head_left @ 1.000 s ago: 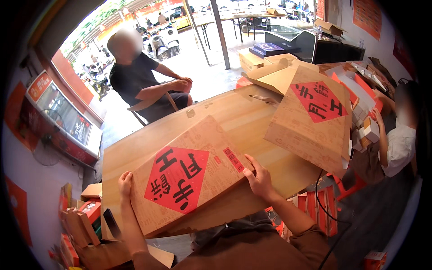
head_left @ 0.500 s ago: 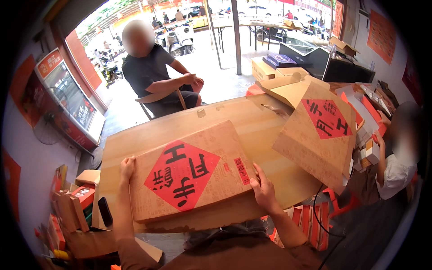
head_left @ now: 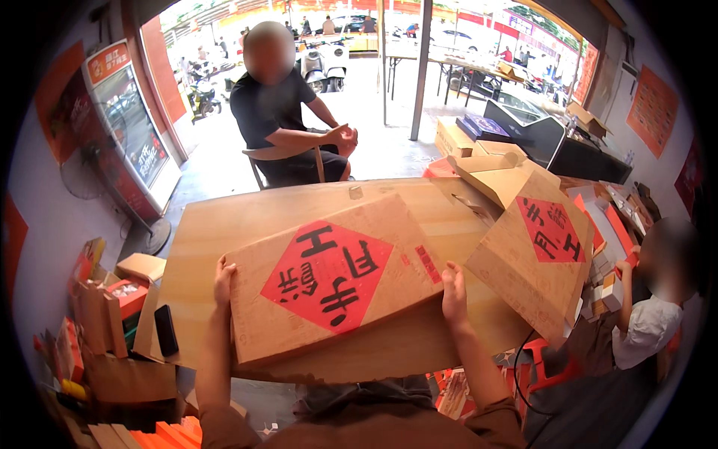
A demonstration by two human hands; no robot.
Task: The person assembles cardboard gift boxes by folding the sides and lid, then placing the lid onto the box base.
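A large flat brown cardboard box (head_left: 329, 273) with a red diamond label and black brush lettering lies across the wooden table (head_left: 217, 217) in front of me, turned slightly so its right end sits farther away. At its left edge, my left hand (head_left: 224, 280) is closed with the fingers at the far corner. My right hand (head_left: 453, 295) grips the right edge, thumb and fingers pressed to the side. What lies under the box is hidden.
A similar box (head_left: 523, 258) stands tilted at the table's right, beside an open carton (head_left: 501, 176). A phone (head_left: 166, 329) lies at the left edge. Someone (head_left: 273, 123) sits opposite; another person (head_left: 647, 333) handles small boxes at right. Stacked cartons (head_left: 101, 322) stand at left.
The whole view has swung, so the room appears shifted right. The box has turned slightly, its right end moving farther from me. Both hands stay on its ends.
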